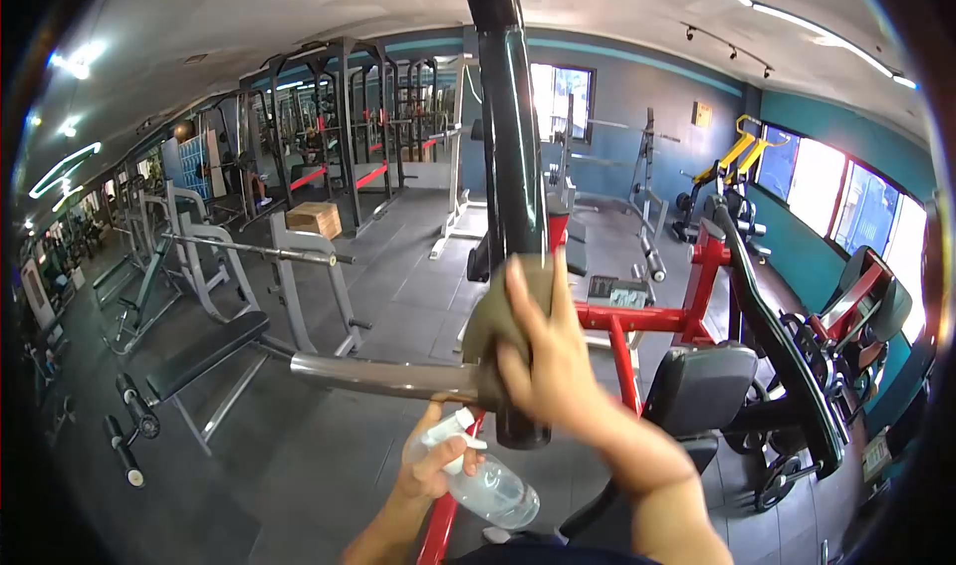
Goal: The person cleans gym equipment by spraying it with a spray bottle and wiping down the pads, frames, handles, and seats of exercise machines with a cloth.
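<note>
My left hand is wrapped round the neck and trigger of a clear spray bottle with a white spray head. The bottle tilts to the lower right and holds clear liquid. My right hand presses a greenish-brown cloth against the thick black upright tube of a gym machine. Its fingers point upward, and some of the cloth hides behind them. A grey metal weight peg sticks out to the left from the black tube, just above the spray bottle.
To the right, a red and black machine frame carries a black padded seat. A bench and a racked barbell stand on the left. Behind are a wooden box and black power racks.
</note>
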Action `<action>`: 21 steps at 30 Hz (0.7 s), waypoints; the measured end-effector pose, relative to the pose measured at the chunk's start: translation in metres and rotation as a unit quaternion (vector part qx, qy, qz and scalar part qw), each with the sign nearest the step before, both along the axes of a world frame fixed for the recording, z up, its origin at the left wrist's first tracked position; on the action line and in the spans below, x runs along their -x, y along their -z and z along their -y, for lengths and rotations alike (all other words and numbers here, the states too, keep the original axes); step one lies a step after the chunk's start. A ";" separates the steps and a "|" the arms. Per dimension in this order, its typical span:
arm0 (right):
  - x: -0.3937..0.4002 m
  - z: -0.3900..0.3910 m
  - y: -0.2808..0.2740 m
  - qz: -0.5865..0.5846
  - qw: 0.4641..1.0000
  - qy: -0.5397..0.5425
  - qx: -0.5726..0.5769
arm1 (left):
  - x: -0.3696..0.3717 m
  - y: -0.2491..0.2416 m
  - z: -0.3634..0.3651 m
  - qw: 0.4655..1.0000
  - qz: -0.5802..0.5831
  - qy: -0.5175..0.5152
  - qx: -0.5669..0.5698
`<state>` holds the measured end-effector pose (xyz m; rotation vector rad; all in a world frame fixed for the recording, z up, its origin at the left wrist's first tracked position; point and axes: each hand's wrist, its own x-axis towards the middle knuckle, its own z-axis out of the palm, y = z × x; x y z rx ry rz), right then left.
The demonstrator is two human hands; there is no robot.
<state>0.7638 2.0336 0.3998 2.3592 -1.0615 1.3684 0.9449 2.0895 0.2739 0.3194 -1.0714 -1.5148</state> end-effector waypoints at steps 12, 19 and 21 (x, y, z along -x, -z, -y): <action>0.014 0.103 -0.098 0.008 0.992 -0.079 0.094 | 0.001 -0.006 0.007 0.999 -0.027 0.024 0.009; 0.019 0.068 -0.032 0.086 0.980 -0.175 0.048 | 0.000 -0.012 -0.004 0.999 -0.033 -0.006 -0.007; 0.010 0.124 -0.099 0.174 0.970 -0.160 0.052 | 0.005 -0.017 -0.006 0.999 -0.025 -0.031 -0.016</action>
